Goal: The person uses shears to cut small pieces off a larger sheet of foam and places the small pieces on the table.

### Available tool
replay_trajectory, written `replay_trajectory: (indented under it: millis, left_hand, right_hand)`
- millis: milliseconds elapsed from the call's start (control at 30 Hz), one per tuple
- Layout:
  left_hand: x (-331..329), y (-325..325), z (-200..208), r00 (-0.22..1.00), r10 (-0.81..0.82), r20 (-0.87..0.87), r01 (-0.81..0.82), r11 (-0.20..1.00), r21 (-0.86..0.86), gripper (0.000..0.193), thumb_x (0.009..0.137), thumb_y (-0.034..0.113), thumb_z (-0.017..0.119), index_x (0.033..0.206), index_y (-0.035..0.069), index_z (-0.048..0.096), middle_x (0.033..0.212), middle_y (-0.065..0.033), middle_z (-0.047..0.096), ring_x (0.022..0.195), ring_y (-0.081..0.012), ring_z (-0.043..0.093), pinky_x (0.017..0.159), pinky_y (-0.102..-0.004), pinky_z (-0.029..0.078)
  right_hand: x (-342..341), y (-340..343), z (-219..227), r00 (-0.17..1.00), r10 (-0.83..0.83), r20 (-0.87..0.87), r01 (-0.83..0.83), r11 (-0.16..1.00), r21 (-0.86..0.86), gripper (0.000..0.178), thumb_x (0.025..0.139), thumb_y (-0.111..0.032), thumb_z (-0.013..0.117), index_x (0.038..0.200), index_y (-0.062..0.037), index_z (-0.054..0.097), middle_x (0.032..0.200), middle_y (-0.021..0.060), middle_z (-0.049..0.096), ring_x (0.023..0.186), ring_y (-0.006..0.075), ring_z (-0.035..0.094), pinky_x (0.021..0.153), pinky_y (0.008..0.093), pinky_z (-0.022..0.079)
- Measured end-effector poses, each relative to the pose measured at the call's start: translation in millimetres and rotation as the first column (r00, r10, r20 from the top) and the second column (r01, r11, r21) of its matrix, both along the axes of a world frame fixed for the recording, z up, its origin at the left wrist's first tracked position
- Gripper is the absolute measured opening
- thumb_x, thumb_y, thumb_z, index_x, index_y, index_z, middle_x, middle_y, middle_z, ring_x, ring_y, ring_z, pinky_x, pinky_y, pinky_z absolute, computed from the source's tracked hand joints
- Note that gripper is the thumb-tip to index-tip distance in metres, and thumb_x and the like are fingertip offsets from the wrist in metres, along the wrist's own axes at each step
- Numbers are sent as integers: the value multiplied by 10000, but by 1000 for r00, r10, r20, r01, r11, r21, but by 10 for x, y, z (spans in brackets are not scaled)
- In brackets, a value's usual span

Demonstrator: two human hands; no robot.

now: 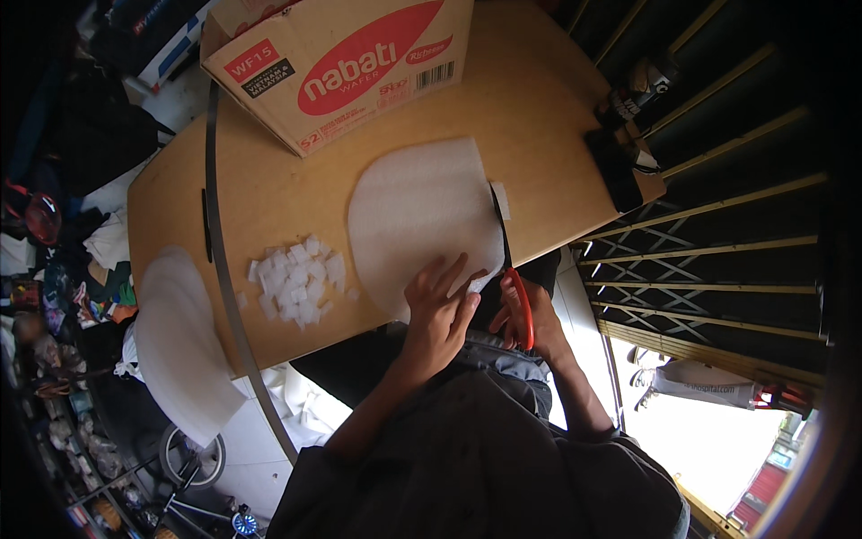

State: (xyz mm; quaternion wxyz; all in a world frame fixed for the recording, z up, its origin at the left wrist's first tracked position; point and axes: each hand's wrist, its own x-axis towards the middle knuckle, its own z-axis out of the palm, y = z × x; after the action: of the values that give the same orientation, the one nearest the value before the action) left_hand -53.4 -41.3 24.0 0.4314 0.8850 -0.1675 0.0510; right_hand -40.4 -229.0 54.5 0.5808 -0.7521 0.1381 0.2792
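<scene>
A white foam sheet [422, 207] with a rounded left side lies on the wooden table. My left hand [438, 310] rests on its near right corner, fingers spread and stretched out. Just to the right, my right hand [539, 328] is closed around the red handles of a pair of scissors [523, 310]. The dark blades point away from me along the sheet's right edge, and how far apart they are is hard to tell. Beside the blades lies a small white strip [501, 201]. Left of the sheet is a pile of small white foam pieces [298, 280].
A printed cardboard box [377, 63] stands at the table's [171, 198] far side. Another white sheet [175, 346] hangs over the left edge. A dark strap-like band [213, 162] crosses the table's left part. A metal folding gate [709, 234] stands on the right.
</scene>
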Motion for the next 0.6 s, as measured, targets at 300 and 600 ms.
replay_trajectory:
  millis: [300,600]
  left_hand:
    - [10,14,-44,1000,-3,1,3,1000,-10,295,998,227,555,1190,37,673,1426,-107,507,1296,-333,399,1048,-498,283]
    - [9,25,-21,1000,0,-17,0,1000,-30,271,998,230,556,1074,20,709,1425,-107,518,1300,-335,395,1052,-498,274]
  right_hand:
    - [-9,-13,-82,1000,16,24,-15,1000,-24,551,1035,-475,450,1094,59,573,585,149,641,410,184,616,363,269,449]
    - [16,57,-24,999,42,21,-42,999,-7,889,926,-750,360,1184,83,531,631,162,656,401,157,584,371,257,446]
